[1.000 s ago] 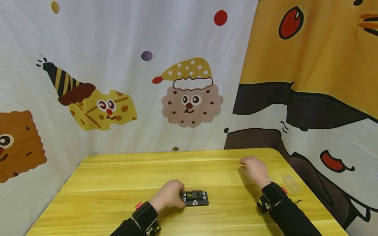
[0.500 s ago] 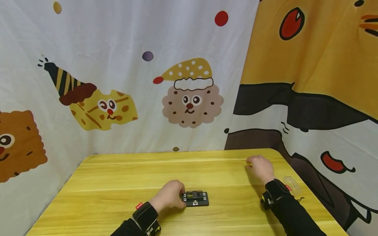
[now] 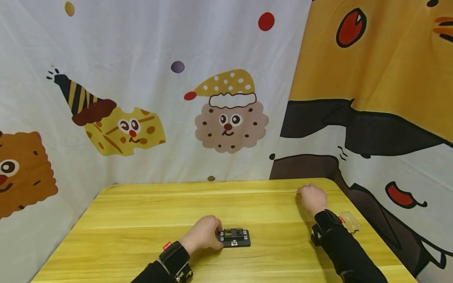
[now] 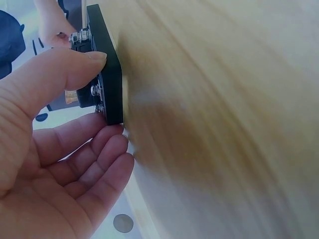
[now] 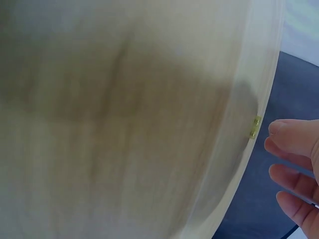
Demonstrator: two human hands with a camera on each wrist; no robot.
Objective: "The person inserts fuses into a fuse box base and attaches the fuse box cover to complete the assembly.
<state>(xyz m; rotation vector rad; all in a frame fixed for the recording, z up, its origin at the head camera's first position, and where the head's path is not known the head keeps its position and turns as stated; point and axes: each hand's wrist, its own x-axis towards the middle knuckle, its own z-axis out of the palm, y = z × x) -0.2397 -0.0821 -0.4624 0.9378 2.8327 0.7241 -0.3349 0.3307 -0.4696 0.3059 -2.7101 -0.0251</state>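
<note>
My left hand [image 3: 203, 234] pinches the left end of a black rectangular base [image 3: 236, 243], which lies on the table. Metal screw terminals and a raised black middle part sit on its top. In the left wrist view the thumb lies along one edge of the base [image 4: 112, 84] and the index finger is at another. Toward the table's far right, my right hand [image 3: 313, 198] hovers with loosely bent fingers. A small yellow-green piece [image 5: 254, 127] lies on the table near the far edge, just off the right thumb and index fingertips [image 5: 275, 127]; nothing shows between them.
A clear plastic cover [image 3: 350, 222] lies at the right side of the yellow wood-grain table [image 3: 141, 220], beside the right wrist. A printed cartoon curtain [image 3: 226, 165] hangs behind the far edge and along both sides.
My right hand first moved right and slightly toward the far edge, then its fingers turned down there. The yellow piece showed at its fingertips half a second ago. The left hand kept still.
</note>
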